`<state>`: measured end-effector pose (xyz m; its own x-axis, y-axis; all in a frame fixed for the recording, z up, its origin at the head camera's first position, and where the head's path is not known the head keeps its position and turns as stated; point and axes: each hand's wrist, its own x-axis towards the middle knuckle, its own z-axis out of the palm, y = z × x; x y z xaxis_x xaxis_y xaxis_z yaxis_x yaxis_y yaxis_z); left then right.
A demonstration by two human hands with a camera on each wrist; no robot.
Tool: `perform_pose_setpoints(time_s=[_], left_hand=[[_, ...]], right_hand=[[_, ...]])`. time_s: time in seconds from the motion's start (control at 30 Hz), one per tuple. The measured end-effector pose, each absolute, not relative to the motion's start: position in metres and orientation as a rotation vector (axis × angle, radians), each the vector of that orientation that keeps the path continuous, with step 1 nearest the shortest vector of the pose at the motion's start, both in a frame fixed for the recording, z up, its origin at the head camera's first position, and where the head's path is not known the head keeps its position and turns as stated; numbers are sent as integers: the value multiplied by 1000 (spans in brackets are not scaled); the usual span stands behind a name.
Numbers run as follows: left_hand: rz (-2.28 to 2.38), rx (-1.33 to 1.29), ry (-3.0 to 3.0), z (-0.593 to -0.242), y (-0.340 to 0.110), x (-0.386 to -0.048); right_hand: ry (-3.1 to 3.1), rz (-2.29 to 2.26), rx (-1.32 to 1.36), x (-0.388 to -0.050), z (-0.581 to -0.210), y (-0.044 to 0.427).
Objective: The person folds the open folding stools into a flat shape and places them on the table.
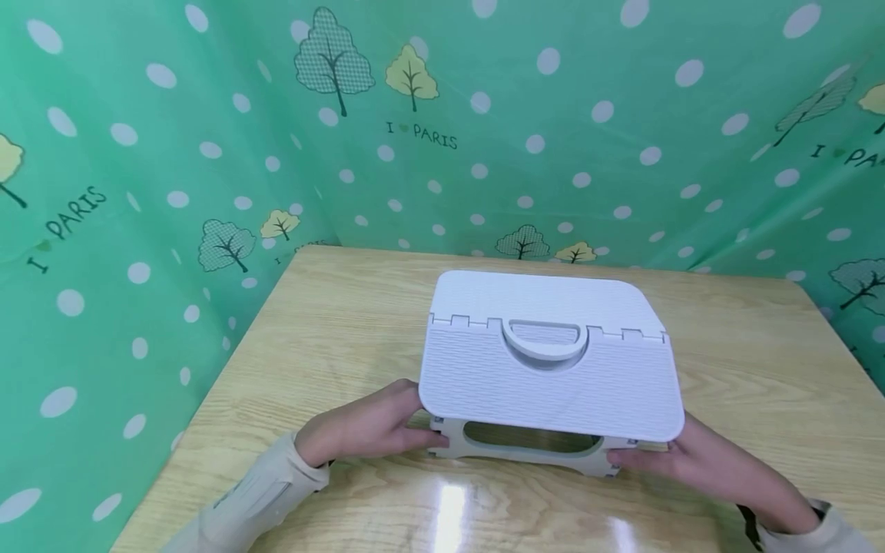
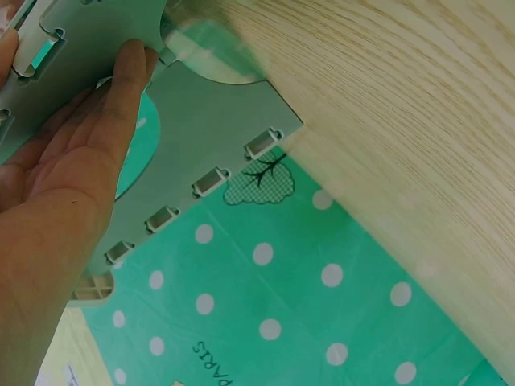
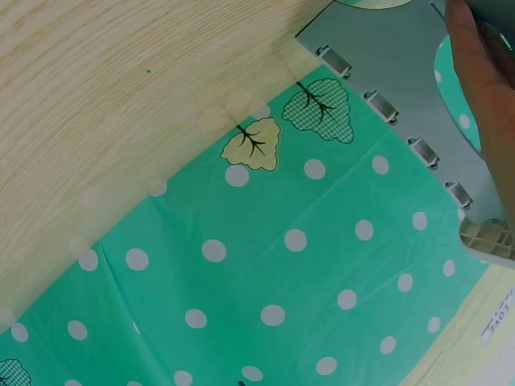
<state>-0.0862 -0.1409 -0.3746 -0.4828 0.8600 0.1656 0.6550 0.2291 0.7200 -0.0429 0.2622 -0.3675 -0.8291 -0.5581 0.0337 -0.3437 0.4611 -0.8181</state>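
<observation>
I see left hand (image 1: 387,422), right hand (image 1: 681,458) gripping opposite ends of stool (image 1: 553,399); curtain (image 1: 442,184) behind table (image 1: 332,330).

Bright light is filling the head view, white glare (image 1: 450,513) is streaking the desk (image 1: 332,338), and the stool's inner panel (image 2: 213,112) is lying in shade.

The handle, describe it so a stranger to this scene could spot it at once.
Start at the wooden table in front of the green curtain. There, a left hand and right hand grip a pale stool at either end. The handle sits midway along the top's seam, a D-shaped loop, unlike the flat, textured panels around it.
</observation>
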Motion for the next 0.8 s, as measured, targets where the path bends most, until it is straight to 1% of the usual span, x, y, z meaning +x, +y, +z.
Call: perform_pose_setpoints(time_s=[0.27, 0.8], left_hand=[[1113, 1435, 2222, -376, -140, -88], [1097, 1423, 2230, -377, -140, -88]], right_hand=[[2441, -1323, -827, -44, -368, 263], [2440, -1323, -777, -45, -370, 264]])
